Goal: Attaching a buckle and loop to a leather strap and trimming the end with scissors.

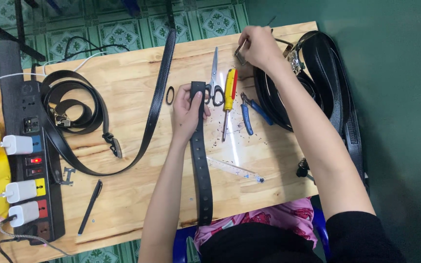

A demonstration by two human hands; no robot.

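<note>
Black leather belt strap (pixel 201 160), centre frame, running down to the wooden table's (pixel 132 195) lower edge; top end clasped by left hand (pixel 187 111). Right hand (pixel 260 46), upper centre-right, well apart from the strap, pinches a metal buckle (pixel 241 52) beside scissors (pixel 214 80) and screwdriver (pixel 229 97).

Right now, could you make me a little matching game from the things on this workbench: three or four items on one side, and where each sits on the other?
Things:
1. black belt strap
2. metal buckle piece
3. screwdriver
4. black pen

Places:
A. alone near the table's front edge, by the power strip
B. between the scissors and the blue-handled pliers
C. held at its top end by the left hand
D. at the fingers of the right hand

Pairs: 1-C, 2-D, 3-B, 4-A
</note>
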